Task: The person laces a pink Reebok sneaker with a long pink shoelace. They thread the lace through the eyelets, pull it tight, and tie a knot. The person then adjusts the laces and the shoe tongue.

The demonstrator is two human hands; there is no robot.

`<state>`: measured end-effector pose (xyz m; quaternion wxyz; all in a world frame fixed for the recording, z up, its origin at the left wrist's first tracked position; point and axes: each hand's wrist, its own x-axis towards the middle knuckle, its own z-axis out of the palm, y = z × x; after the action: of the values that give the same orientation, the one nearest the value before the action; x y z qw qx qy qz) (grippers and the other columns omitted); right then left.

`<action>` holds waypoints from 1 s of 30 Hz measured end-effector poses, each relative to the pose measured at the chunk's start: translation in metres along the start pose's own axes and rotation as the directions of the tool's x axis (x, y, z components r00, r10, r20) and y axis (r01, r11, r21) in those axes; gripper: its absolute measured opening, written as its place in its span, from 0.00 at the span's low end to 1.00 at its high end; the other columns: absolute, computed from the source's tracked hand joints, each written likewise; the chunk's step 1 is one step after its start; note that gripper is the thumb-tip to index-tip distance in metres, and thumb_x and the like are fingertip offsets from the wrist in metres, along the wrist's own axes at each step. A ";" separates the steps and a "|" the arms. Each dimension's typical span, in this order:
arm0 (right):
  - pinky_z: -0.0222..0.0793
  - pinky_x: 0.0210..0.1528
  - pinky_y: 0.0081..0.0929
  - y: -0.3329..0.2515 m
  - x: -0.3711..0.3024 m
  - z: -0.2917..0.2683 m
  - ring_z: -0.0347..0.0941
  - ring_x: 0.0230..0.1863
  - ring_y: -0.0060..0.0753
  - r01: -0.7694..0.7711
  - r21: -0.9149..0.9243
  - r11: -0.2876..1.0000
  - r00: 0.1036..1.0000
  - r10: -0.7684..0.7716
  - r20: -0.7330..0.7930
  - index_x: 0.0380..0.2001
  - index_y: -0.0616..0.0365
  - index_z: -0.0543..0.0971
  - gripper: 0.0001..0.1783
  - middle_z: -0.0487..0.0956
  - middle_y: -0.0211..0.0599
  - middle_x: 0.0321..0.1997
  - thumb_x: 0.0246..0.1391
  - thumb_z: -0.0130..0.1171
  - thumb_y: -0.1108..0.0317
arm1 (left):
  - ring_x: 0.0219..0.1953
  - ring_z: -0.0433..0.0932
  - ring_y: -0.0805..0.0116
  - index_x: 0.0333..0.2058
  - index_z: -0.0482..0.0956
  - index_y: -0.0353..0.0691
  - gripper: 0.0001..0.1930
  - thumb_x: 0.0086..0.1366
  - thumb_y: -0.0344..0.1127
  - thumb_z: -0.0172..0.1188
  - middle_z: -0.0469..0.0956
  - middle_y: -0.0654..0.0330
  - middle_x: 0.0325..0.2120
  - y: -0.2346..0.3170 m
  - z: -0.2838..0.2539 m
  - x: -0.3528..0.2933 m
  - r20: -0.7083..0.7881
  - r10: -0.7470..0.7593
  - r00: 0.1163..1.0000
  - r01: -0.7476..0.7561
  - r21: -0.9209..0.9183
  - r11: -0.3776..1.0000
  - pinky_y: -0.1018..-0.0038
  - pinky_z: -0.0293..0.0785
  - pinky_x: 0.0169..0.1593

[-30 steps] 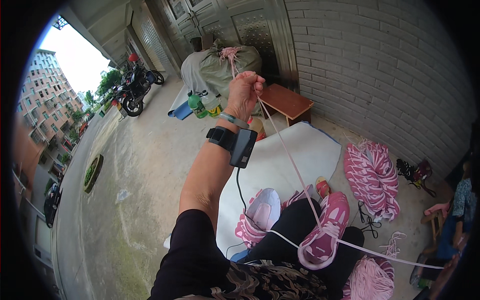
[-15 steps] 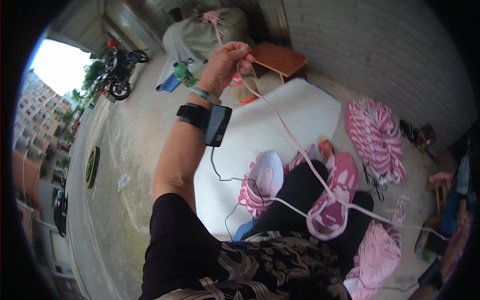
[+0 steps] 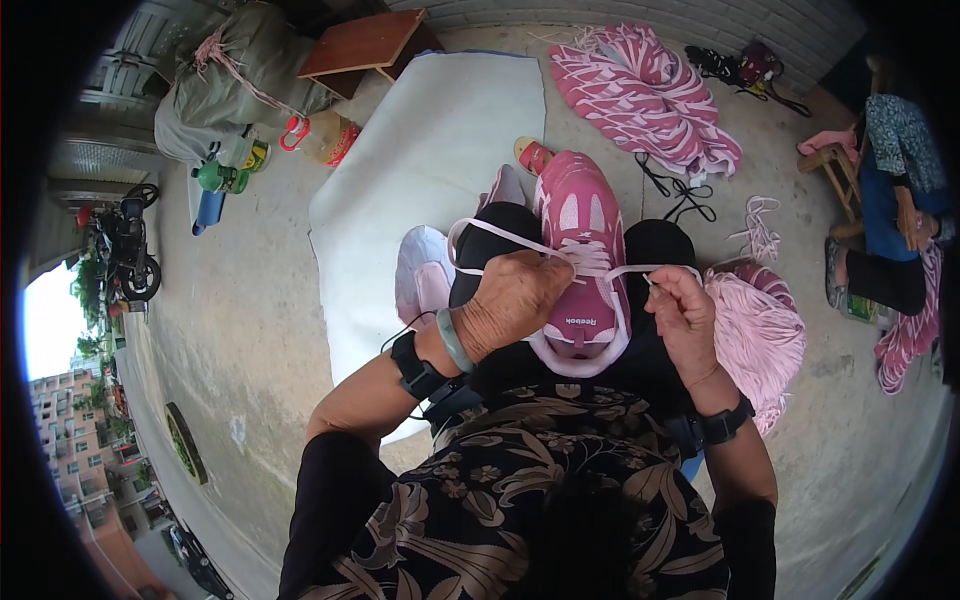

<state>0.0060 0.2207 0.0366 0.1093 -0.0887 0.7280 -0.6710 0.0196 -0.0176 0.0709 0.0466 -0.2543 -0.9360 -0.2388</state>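
A pink sneaker upper point(image 3: 583, 200) lies between my knees, toe pointing away from me. Pale pink shoelace point(image 3: 590, 257) runs through its eyelets. My left hand point(image 3: 518, 300) is closed at the upper's left lacing edge, pinching the lace, part of which loops out over my left knee. To the right of the upper, my right hand point(image 3: 685, 320) pinches the lace's other length between thumb and finger, drawn out sideways. The left fingertips are partly hidden. Beside my left leg lies another upper point(image 3: 420, 275) with a pale lining.
A white sheet point(image 3: 400, 150) covers the ground ahead. Bundled pink uppers point(image 3: 645, 95) lie at the far right, and a bunch of pink laces point(image 3: 755, 330) is by my right leg. Bottles point(image 3: 222, 178) and a wooden stool point(image 3: 365, 45) stand far left. Another person point(image 3: 895, 210) sits at right.
My left hand has come down from high above the sheet to the upper. My right hand has moved in from the right edge to the lace. The view has turned.
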 end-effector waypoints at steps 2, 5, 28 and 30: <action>0.63 0.26 0.14 0.001 -0.001 0.005 0.66 0.22 0.17 0.134 -0.059 0.989 0.991 -0.134 0.012 0.34 0.63 0.74 0.07 0.73 0.30 0.23 0.52 0.48 0.80 | 0.25 0.75 0.61 0.30 0.76 0.38 0.09 0.45 0.26 0.57 0.75 0.59 0.25 0.006 0.011 -0.004 0.012 -0.008 1.000 0.007 0.022 1.000 0.71 0.74 0.30; 0.63 0.26 0.17 -0.006 0.002 0.012 0.68 0.21 0.24 0.291 -0.105 0.951 0.956 -0.286 0.062 0.30 0.64 0.74 0.07 0.72 0.36 0.22 0.47 0.49 0.83 | 0.25 0.76 0.63 0.28 0.76 0.39 0.10 0.42 0.26 0.56 0.72 0.59 0.26 0.010 0.017 -0.005 0.016 0.052 0.999 -0.053 0.103 0.993 0.71 0.74 0.28; 0.69 0.30 0.34 0.005 0.012 0.044 0.71 0.31 0.42 0.312 -0.580 0.753 0.947 -0.295 0.127 0.27 0.57 0.72 0.10 0.70 0.37 0.30 0.35 0.55 0.77 | 0.29 0.75 0.53 0.21 0.71 0.38 0.03 0.49 0.30 0.55 0.73 0.53 0.21 -0.004 0.020 0.024 0.370 -0.045 0.928 0.022 0.066 0.998 0.65 0.71 0.31; 0.69 0.30 0.34 0.004 0.012 0.044 0.71 0.31 0.42 0.324 -0.565 0.759 0.941 -0.322 0.107 0.27 0.56 0.72 0.10 0.70 0.36 0.30 0.36 0.56 0.77 | 0.30 0.75 0.53 0.23 0.71 0.38 0.03 0.49 0.29 0.55 0.73 0.54 0.23 -0.006 0.022 0.022 0.337 0.013 0.942 -0.027 0.036 0.999 0.65 0.72 0.32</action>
<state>0.0066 0.1757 0.0286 -0.0384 -0.2426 0.8694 -0.4286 -0.0016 -0.0015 0.0541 -0.1063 -0.2998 -0.9323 -0.1724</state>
